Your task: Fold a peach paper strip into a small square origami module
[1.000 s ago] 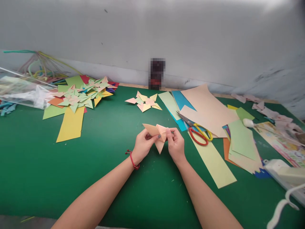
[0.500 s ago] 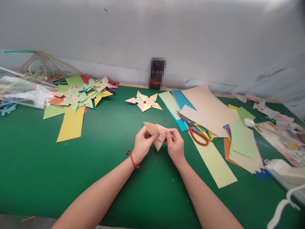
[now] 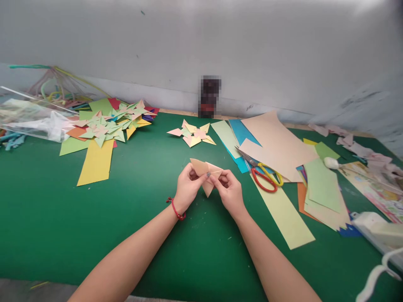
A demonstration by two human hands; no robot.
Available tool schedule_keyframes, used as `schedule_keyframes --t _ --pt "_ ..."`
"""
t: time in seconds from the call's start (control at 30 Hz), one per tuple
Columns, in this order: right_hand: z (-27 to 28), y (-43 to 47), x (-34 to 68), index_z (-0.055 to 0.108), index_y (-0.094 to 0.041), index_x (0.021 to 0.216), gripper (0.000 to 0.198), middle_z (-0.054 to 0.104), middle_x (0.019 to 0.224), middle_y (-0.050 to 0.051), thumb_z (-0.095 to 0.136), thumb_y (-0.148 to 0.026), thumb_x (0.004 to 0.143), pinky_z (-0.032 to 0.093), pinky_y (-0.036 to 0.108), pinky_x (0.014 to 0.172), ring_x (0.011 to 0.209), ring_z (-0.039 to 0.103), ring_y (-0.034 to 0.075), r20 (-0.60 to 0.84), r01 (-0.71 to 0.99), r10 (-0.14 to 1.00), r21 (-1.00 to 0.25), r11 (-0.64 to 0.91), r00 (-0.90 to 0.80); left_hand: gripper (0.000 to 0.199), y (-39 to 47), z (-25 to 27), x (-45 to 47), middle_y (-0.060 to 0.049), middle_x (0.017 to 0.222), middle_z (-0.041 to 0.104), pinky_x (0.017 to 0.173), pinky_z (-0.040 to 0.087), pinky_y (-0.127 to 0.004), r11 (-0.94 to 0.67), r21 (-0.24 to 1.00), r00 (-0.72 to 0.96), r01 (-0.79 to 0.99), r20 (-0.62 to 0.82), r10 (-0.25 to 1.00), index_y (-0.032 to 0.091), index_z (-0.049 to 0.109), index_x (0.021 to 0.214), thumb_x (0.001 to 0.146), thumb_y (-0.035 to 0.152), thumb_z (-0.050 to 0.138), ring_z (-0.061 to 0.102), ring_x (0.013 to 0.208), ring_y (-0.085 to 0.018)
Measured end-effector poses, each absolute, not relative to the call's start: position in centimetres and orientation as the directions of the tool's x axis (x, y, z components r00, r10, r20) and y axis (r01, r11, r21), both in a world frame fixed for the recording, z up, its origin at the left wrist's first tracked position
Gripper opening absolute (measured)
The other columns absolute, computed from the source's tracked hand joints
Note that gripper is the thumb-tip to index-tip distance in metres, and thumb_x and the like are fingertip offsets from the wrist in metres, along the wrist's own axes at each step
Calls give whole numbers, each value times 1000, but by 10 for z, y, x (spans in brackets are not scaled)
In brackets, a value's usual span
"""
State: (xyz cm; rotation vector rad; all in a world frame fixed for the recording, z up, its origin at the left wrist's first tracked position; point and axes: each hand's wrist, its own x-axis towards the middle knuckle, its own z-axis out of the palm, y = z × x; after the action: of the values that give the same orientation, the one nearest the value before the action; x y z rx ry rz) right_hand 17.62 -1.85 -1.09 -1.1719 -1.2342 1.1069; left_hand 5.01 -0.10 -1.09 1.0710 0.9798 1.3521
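A folded piece of peach paper (image 3: 199, 166) with pointed corners is held up over the green table, between both hands. My left hand (image 3: 187, 187) pinches its left side, thumb on the front face. On the other side my right hand (image 3: 229, 188) grips the right part, its thumb pressed near the middle fold; the fingertips behind the paper are partly hidden. Beyond the hands lies a star of folded paper pieces (image 3: 193, 133) in pink, yellow and pale green.
Scissors (image 3: 266, 176) with red and yellow handles rest on paper sheets (image 3: 278, 144) at the right. Several folded stars (image 3: 103, 128) and a yellow strip (image 3: 96, 162) lie at the left, beside a clear plastic bag (image 3: 47, 123). A glue gun cable (image 3: 374, 281) curls at lower right.
My right thumb has moved left and down across the paper, from its right edge toward the middle fold. The left hand keeps its pinch.
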Motion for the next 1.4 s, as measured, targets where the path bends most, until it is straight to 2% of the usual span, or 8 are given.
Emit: schedule_keyframes --t 0.13,0.33,0.5,0.7,0.9,1.0,1.2,1.4 --pt "-13 -17 178 51 -20 79 15 64 73 1 61 -32 76 48 26 59 67 61 16 77 4 997 -997 77 24 30 0 -10 51 -3 87 64 72 48 -26 -29 955 13 -295 34 999 17 51 93 69 22 68 62 81 -15" --pt "-15 -19 176 55 -20 85 19 67 84 4 61 -34 76 49 28 66 79 63 20 67 48 998 -997 67 -3 30 1 -13 49 -6 92 64 75 48 -28 -34 963 -11 -267 33 999 16 55 94 68 26 68 61 85 -18" --pt "-16 -20 177 55 -19 81 20 68 72 3 61 -38 75 46 26 59 68 63 19 12 113 1000 -994 10 20 31 1 -13 49 -6 92 64 75 48 -29 -25 967 -9 -255 23 1000 16 56 94 68 26 68 61 84 -18" --pt "-15 -19 178 55 -19 74 22 66 62 0 62 -39 73 44 24 54 59 60 16 -11 106 999 -994 -14 34 30 0 -12 50 -7 90 65 72 48 -29 5 976 -4 -216 -6 1000 15 57 92 68 27 68 61 83 -19" --pt "-16 -16 182 54 -18 72 24 63 58 -1 63 -40 72 43 24 51 53 57 14 -17 74 999 -997 -20 43 34 2 -12 47 -9 99 64 76 47 -30 29 985 97 -171 -12 995 14 59 98 68 29 66 60 88 -21" --pt "-16 -16 183 54 -18 73 23 63 58 -1 64 -38 72 42 23 52 53 56 14 -10 72 999 -997 -13 51 32 2 -11 46 -9 96 65 73 47 -30 47 993 139 -111 -31 990 12 61 96 70 30 65 60 84 -21" --pt "-15 -16 184 56 -17 75 22 63 59 0 64 -37 72 43 24 52 54 56 14 -8 72 998 -997 -12 55 28 1 -11 47 -7 87 66 69 46 -28 65 993 104 -104 -54 993 12 63 89 70 33 65 59 78 -19" --pt "-16 -15 186 56 -17 76 22 65 60 1 65 -37 71 44 24 53 55 58 15 -9 63 998 -998 -13 61 28 1 -10 47 -6 82 66 68 46 -29 12 997 96 -73 -5 995 12 64 83 77 38 56 59 74 -18"
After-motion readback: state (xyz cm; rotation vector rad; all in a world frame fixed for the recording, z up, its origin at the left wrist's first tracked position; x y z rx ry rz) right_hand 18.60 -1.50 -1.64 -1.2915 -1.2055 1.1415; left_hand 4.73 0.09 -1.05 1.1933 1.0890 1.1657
